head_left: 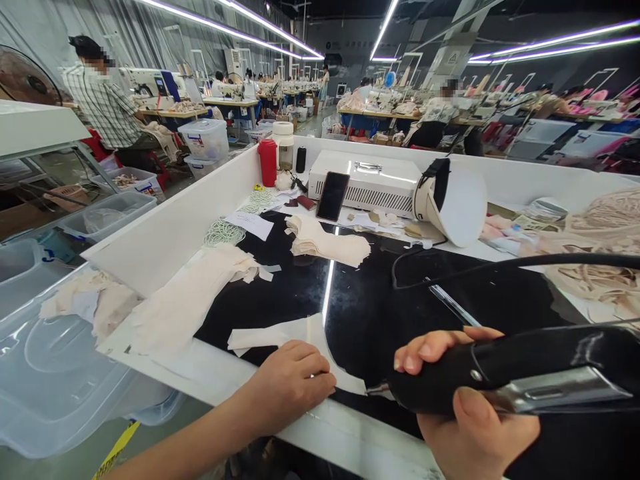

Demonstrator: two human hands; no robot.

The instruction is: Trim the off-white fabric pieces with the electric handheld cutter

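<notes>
A pale fabric piece (pixel 320 337) lay on the black worktop (pixel 373 307) in front of the person, partly under the left hand (pixel 295 377). Its fingers were curled down onto the cloth; whether they pinched it I could not tell. The right hand (pixel 475 407) grasped a black hand-held tool (pixel 435 380), thumb near its metal lever, and the narrow tip (pixel 383 390) met or nearly met the right end of the piece. The step in hand looked like working that end with the tip while the left hand steadied the cloth. The next move seemed to call for a flat, unmoving piece and fine control of the tip, well away from the left fingers.

As for containers, a clear tray (pixel 113 217) at the left held a clear plastic bag, and a bin (pixel 131 180) beyond it held small beige bits. A large clear tub (pixel 70 373) stood beside the worktop, its contents hard to tell. On the worktop, a red bottle (pixel 267 163) stood next to a white-lidded jar (pixel 284 145)
</notes>
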